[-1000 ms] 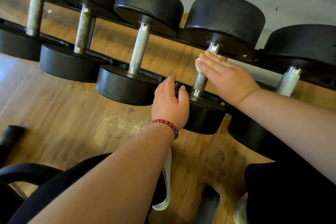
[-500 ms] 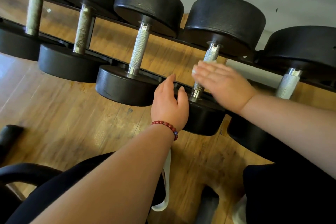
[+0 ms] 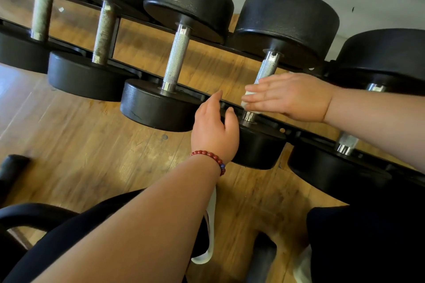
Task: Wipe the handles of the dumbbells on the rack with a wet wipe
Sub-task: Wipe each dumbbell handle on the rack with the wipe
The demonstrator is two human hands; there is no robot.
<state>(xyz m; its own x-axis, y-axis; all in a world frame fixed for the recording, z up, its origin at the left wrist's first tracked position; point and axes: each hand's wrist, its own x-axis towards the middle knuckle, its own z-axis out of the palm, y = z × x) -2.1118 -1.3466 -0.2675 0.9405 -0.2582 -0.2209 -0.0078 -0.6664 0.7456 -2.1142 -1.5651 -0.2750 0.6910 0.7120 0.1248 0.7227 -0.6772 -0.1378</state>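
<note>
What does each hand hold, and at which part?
Nothing gripped: right hand presses the wipe on the lower handle; left hand rests on the near head.

right hand and wet wipe now lower on the handle, seemingly near its front collar

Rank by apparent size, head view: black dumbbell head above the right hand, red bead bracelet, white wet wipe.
Black dumbbell head, largest.
Red bead bracelet and white wet wipe: unranked, right hand hides most of it.

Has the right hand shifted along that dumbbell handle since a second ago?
Yes. The right hand and wipe slid down the handle, from the far weight head toward the near head.
</note>
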